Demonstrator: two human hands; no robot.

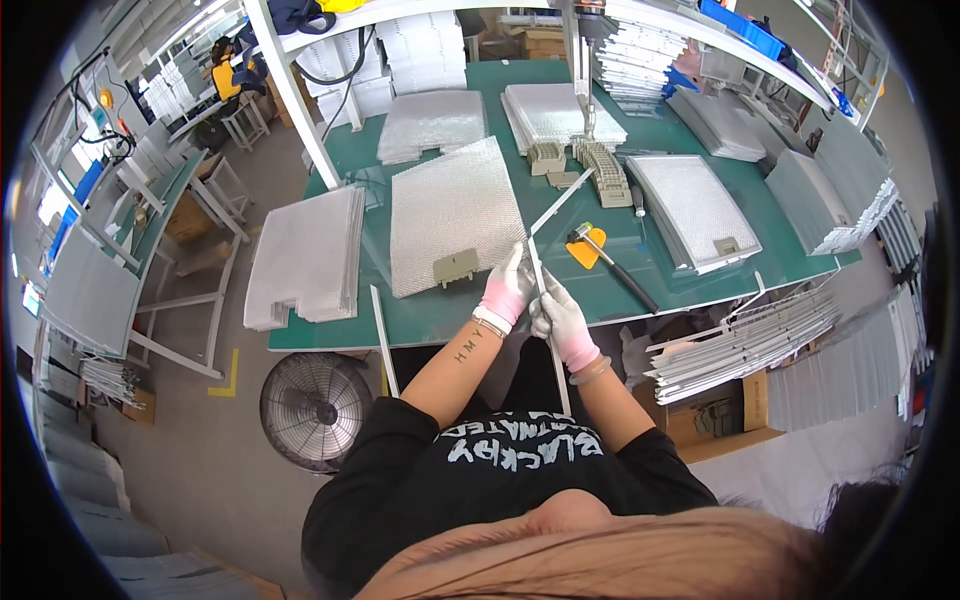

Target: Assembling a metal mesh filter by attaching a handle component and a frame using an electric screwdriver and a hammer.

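Note:
A long, thin, silvery frame strip [538, 272], bent at an angle, runs from the table toward my lap. My left hand [508, 286], in a white and pink glove, is closed around it beside the right edge of a silver mesh panel [450, 205]. Just below and to the right, my right hand [563, 320], gloved alike, also grips the strip with curled fingers. A beige plastic piece [457, 267] sits at the panel's lower edge. Which fingers press on the strip is partly hidden.
A hammer [620, 270] and an orange piece [586, 249] lie right of the strip. Beige plastic parts [604, 176] stand below a hanging driver [588, 105]. Stacked mesh panels [305, 255] flank the green table [480, 318]. A floor fan [318, 412] stands below; another person [228, 75] sits far left.

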